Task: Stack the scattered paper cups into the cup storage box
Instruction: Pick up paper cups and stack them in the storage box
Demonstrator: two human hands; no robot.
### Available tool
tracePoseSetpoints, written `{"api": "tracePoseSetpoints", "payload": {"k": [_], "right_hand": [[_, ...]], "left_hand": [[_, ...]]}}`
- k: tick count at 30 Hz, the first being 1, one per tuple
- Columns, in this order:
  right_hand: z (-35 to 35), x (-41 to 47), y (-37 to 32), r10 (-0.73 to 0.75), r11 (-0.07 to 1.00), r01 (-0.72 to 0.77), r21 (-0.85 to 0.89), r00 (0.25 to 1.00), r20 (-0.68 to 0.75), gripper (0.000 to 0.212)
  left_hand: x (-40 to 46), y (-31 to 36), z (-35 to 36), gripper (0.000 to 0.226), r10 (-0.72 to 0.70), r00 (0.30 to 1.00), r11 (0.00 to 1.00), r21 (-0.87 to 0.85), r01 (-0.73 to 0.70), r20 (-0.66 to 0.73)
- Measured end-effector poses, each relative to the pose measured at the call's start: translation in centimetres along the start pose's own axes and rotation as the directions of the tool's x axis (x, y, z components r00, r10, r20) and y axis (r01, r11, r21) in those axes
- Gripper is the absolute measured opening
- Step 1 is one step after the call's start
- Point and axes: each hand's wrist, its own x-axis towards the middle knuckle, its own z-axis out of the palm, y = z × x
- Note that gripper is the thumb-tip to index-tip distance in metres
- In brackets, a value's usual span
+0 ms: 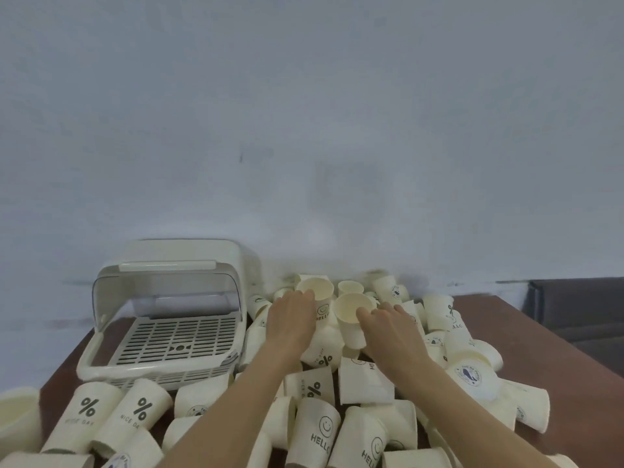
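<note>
Dozens of paper cups [314,393] lie scattered over the brown bench [567,336], most of them tipped on their sides, and we see them heaped to the right of the cup storage box [162,336] and in front of it. Nearest us, in front of the box, two cups printed with a percent sign [88,408] lie side by side, and further right of these a cup with a smiley and the word HELLO [320,430] lies on the pile.

Both of our bare forearms reach forward over the heap. Our left hand [292,320], just right of the box, has its grip curled around the side of an upright smiley cup [319,300], mouth open to the top. Our right hand [391,327], further right of the box, has its fingers [366,314] hooked over the rim of a tilted cup [353,315], so its grip is clamped on that cup. The two held cups stand just beside each other; whether they touch we cannot tell.

The box itself sits on the left part of the bench, its clear lid [158,292] raised and its slotted tray [179,339] bare. Behind the box and the pile rises a pale wall [304,113].
</note>
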Motion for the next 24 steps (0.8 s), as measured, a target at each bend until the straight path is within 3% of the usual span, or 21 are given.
{"api": "tracePoseSetpoints", "payload": {"k": [2,5,8,10,12,18,24], "right_hand": [[-0.3,0.1,-0.3,-0.015,0.999,0.017,0.046,0.999,-0.029,0.034],[-2.0,0.1,-1.8,0.022,0.997,-0.017,0.076,0.998,-0.059,0.043],[-2.2,-0.1,-2.8,0.012,0.995,-0.007,0.103,0.999,-0.050,0.031],[-3.6,-0.1,-4.3,0.015,0.996,-0.017,0.087,0.999,0.031,0.041],[-3.5,0.0,-5.4,0.029,0.996,-0.023,0.087,0.997,-0.068,0.050],[-3.1,0.4,-9.1,0.022,0.984,-0.010,0.180,0.998,-0.067,0.009],[-3.7,1.5,-13.2,-0.042,0.967,0.057,0.248,0.997,-0.066,0.026]], "left_hand": [[-0.4,-0.7,-1.3,0.019,-0.014,1.000,1.000,-0.021,0.013,-0.026],[-1.3,-2.2,-3.2,0.022,-0.030,0.998,0.998,-0.052,0.028,-0.050],[-2.6,-3.7,-4.8,0.026,-0.054,0.996,0.996,-0.068,0.049,-0.073],[-3.7,-4.8,-5.9,0.027,-0.068,0.994,0.996,-0.062,0.062,-0.083],[-4.8,-6.0,-6.6,0.027,-0.081,0.994,0.995,-0.059,0.077,-0.078],[-7.6,-11.0,-8.3,0.029,-0.160,0.984,0.987,-0.021,0.159,-0.073],[-9.5,-16.4,-8.9,0.032,-0.353,0.933,0.935,-0.047,0.350,-0.073]]}}
